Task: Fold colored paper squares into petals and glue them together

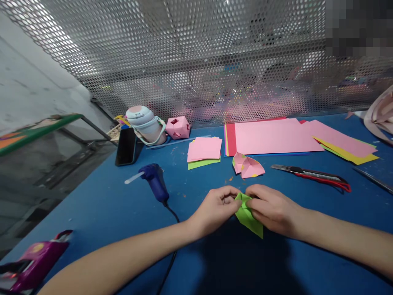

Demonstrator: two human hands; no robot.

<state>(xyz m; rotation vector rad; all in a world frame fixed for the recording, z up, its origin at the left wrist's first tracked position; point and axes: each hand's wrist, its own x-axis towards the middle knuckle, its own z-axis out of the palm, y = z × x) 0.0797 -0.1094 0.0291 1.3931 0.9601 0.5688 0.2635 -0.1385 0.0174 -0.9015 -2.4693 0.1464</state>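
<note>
A folded piece of green paper [249,216] lies on the blue table [123,213] between both hands. My left hand [215,209] pinches its left upper corner with curled fingers. My right hand [273,209] presses and grips its right side, fingers closed over the fold. Just beyond the hands sits a crumpled pink folded paper shape [247,166].
A blue glue gun [155,182] with its cord lies left of the hands. A utility knife [310,174] lies to the right. Pink square sheets [205,149], large coloured sheets [276,137], a pink paper cube [178,127], a bottle [144,123] and a phone [126,146] sit farther back. A perforated metal screen [196,61] closes the rear.
</note>
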